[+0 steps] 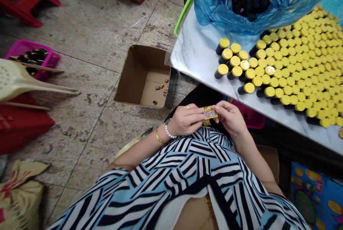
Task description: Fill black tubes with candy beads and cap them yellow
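In front of my body, both hands hold a small, colourful printed square (209, 112) with yellow edges; whether it is a label or a flat packet I cannot tell. My left hand (187, 120) is closed on its left side, with the fingers stretched across toward it. The thumb and forefinger of my right hand (230, 118) pinch its right edge. Another bit of yellow shows just below the square, partly hidden by the fingers. Close by on the table stand many black tubes with yellow caps (249, 88), packed in rows.
A marble-patterned table (193, 51) is at the right, bearing a blue plastic bag (211, 11) of black pieces. An open cardboard box (134, 79) with several small pieces sits on the floor. Left are a pink basket (50, 62), a red stool (29, 8) and a cream plastic chair (16, 83).
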Action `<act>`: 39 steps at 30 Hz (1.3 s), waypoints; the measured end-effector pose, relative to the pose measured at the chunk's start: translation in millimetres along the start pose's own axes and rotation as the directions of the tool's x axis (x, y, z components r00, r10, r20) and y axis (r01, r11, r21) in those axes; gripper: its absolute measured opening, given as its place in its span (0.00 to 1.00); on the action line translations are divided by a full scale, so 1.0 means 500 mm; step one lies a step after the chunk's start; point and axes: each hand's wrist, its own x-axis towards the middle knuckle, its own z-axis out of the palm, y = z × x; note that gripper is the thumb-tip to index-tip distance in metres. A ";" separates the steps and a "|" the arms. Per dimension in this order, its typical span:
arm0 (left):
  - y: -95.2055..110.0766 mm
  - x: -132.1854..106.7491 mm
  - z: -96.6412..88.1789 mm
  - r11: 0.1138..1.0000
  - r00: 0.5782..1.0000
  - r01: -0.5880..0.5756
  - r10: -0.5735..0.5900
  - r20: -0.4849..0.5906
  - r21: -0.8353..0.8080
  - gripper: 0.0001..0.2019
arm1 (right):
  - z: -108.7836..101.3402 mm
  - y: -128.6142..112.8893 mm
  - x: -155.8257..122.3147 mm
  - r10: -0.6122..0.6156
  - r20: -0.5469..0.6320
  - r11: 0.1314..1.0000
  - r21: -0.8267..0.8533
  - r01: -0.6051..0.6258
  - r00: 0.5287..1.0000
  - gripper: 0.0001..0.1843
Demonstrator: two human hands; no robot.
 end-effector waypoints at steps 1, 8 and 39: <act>0.002 0.003 -0.002 1.000 0.999 -0.022 0.022 -0.038 -0.009 0.19 | 0.001 0.000 0.000 -0.027 -0.032 1.000 -0.011 0.027 0.999 0.15; 0.021 0.003 -0.002 0.831 0.886 0.397 -0.458 -0.075 -0.391 0.12 | 0.018 0.010 -0.007 -0.307 -0.115 0.895 -0.373 0.245 0.945 0.12; 0.028 0.105 0.000 -0.171 0.388 0.517 -0.827 0.408 -0.839 0.22 | -0.005 -0.021 -0.054 -0.420 -0.266 0.907 -0.092 0.411 0.868 0.17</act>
